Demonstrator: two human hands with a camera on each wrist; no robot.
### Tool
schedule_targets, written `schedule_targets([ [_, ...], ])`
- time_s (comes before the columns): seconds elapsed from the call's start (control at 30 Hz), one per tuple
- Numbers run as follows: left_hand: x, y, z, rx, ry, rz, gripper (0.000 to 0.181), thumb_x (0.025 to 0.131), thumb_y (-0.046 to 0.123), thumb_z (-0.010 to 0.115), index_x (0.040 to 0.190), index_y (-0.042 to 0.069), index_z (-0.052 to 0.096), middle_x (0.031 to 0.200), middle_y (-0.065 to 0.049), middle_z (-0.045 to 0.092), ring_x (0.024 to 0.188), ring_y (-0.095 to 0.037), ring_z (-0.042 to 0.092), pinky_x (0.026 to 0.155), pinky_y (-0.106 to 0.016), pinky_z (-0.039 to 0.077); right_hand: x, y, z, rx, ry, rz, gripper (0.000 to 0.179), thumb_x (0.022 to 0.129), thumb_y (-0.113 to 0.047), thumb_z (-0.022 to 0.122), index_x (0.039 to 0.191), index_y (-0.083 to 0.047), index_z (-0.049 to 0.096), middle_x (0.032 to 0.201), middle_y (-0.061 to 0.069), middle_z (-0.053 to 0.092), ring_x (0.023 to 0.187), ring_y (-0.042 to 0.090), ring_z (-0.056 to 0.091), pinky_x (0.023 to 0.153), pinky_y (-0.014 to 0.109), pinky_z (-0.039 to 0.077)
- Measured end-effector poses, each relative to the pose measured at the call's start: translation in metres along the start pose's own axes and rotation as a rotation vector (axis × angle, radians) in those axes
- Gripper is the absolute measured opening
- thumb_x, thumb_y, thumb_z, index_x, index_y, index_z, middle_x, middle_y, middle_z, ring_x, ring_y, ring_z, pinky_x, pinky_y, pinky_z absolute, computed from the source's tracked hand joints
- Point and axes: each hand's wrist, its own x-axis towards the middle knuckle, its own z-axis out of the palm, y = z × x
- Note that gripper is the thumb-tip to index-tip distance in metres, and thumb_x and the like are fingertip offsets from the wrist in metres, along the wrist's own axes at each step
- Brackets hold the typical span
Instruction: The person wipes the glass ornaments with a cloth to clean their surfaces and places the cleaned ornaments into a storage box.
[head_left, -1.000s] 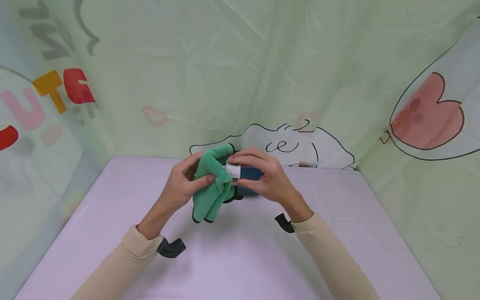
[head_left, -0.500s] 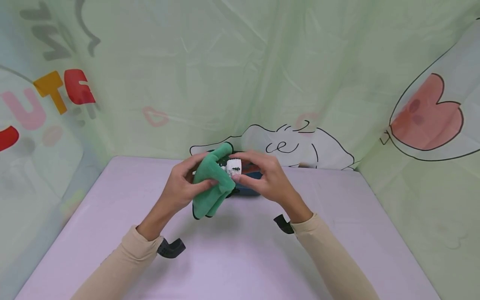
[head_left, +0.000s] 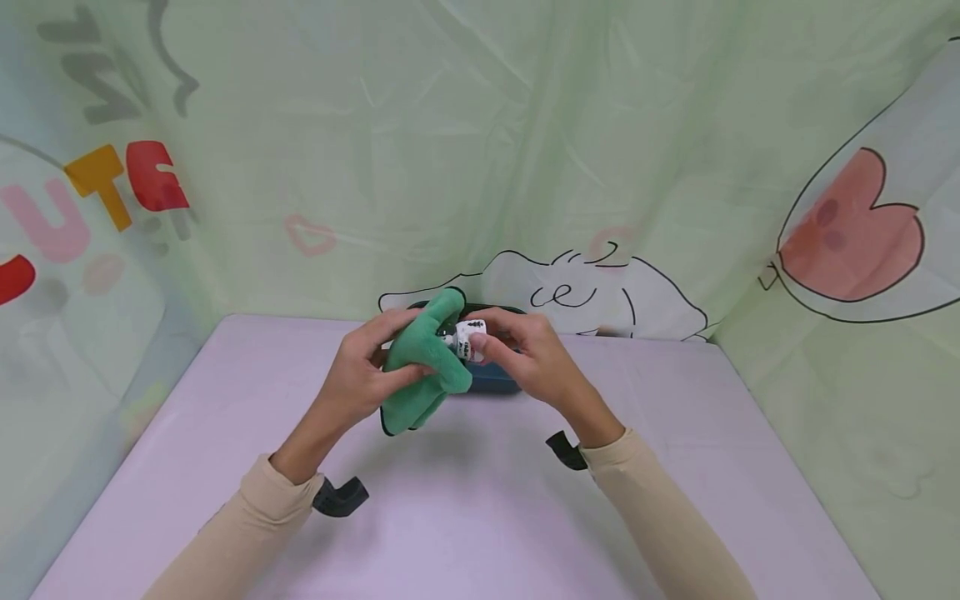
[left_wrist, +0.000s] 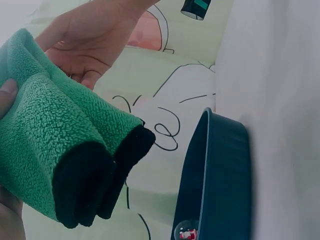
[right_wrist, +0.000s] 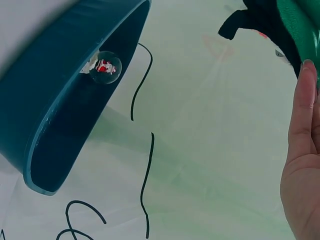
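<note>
My left hand [head_left: 362, 365] grips a folded green towel [head_left: 422, 360] with black edging, thumb on the near side. The towel wraps around one end of a small snow globe [head_left: 472, 340], whose white base with dark print sticks out to the right. My right hand [head_left: 534, 357] holds that base between thumb and fingers. Most of the glass is hidden inside the towel. In the left wrist view the towel [left_wrist: 55, 115] hangs in thick folds and covers the globe.
Behind the hands a dark blue basin [head_left: 491, 380] stands on the pale lilac table [head_left: 480, 517]. Inside it lies another snow globe [right_wrist: 106, 67] with a red and white figure. A printed green curtain [head_left: 360, 167] closes off the back and sides.
My right fingers have turned the snow globe's base, so its printed side now faces differently and tilts slightly. The towel has shifted a little around it, and the left hand stays in place.
</note>
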Motion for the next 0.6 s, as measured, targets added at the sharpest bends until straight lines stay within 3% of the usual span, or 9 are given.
schedule_targets([
  [0.2,0.0012,-0.0012,-0.0001,0.013,0.016,-0.003,0.063,0.076,-0.015,0.081,0.134,-0.003,0.059,0.125,-0.019,0.064,0.109,-0.014,0.064,0.079,-0.031,0.062,0.0003,-0.0009,0.0012,0.063,-0.012,0.030,0.026,0.100,-0.012,0.064,0.125,-0.004,0.067,0.095,0.005,0.072,0.079,0.017,0.071,0.074,0.034,0.062],
  [0.6,0.0000,0.0006,-0.0012,-0.059,0.088,-0.124,0.062,0.079,-0.014,0.078,0.136,0.000,0.059,0.121,-0.014,0.067,0.103,-0.017,0.067,0.082,-0.031,0.061,0.0012,-0.0007,0.0039,0.104,-0.007,-0.100,0.046,0.091,0.001,0.074,0.135,-0.005,0.062,0.121,0.008,0.066,0.105,0.024,0.065,0.090,0.036,0.059],
])
